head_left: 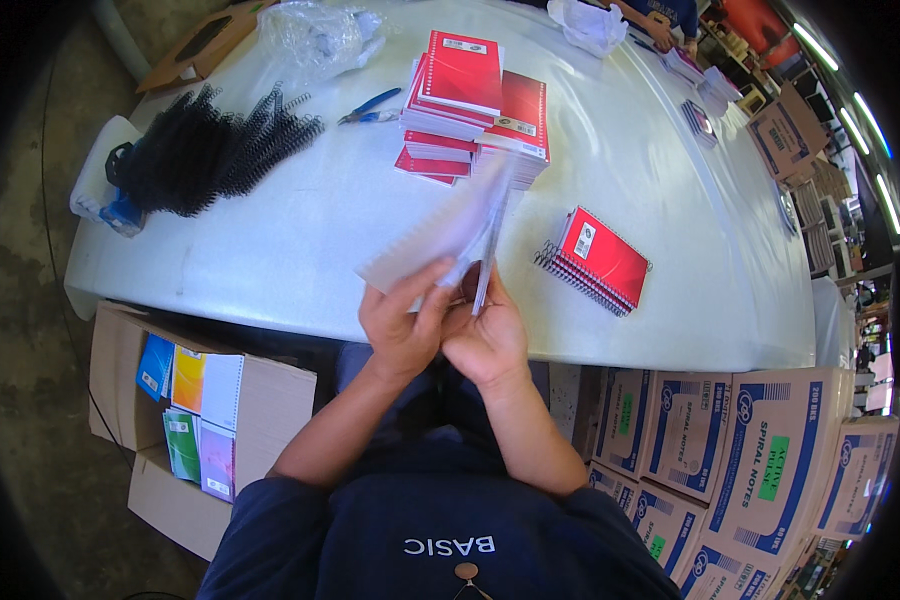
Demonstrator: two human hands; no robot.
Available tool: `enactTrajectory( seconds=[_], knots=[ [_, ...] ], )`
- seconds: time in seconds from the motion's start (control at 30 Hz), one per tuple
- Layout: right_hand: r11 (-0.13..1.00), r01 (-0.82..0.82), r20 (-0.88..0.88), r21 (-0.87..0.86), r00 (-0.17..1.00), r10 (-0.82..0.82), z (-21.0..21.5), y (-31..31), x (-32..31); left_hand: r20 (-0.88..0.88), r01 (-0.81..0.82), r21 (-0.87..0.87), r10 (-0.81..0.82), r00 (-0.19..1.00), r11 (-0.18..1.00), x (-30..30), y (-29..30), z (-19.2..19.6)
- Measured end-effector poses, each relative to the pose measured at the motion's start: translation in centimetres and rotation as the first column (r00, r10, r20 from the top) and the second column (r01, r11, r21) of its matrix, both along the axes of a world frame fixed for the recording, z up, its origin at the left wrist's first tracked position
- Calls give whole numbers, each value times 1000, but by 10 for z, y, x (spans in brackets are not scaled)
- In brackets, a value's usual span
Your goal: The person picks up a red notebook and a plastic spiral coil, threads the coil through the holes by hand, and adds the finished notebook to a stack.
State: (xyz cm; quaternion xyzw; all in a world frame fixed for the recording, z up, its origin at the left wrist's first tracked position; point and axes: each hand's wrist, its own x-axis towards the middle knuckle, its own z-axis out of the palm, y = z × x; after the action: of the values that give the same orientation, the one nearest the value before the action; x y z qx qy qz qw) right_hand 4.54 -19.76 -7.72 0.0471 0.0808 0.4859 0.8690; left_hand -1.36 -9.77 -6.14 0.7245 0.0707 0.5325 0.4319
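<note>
Closest to me was the wearer's dark shirt (440,515); beyond it, two bare hands met on one loose notebook (435,235), held up off the table, its pages parted and a row of holes along its lower-left edge. Through the head camera I saw the left hand (400,318) pinching the pages between thumb and fingers. The right hand (490,340) cupped their lower end from beneath, though I could not tell how tightly it pressed. I judged the step in hand to be parting or evening the pages; blur hid the finer detail. To my eye, the next move called for bringing them together, holes in line, without creasing. Just past the notebook stood a pile of red notebooks (462,75), with blue-handled pliers (378,103) beside it on the pale table (730,310). Black wire coils (230,150) lay to the left; coil-bound red notebooks (605,260) lay to the right.
</note>
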Motion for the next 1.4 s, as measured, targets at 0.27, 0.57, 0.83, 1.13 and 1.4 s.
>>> enactTrajectory(
  seconds=[0.27, 0.57, 0.83, 1.13, 1.4],
  knots=[
    [971, -41, 147, -235, 986, 77, 27, -5, -12, -158, 283, 266, -248, 956, 921, -4, 20, -2],
    [941, -34, 150, -336, 985, 89, 16, -1, -6, -428, 207, 437, 0, 904, 875, -12, 16, 7],
    [873, -47, 67, -485, 994, 91, 15, 6, -21, -491, 37, 180, 57, 869, 983, -2, 9, -3],
    [736, 30, 371, -677, 877, 305, 29, -25, -43, -391, 25, -21, -32, 920, 999, -6, 29, -3],
    [449, 845, 948, -290, 187, 260, -1, -6, 25, -494, 208, -255, -312, 812, 944, -8, 58, -6]
  ],
)
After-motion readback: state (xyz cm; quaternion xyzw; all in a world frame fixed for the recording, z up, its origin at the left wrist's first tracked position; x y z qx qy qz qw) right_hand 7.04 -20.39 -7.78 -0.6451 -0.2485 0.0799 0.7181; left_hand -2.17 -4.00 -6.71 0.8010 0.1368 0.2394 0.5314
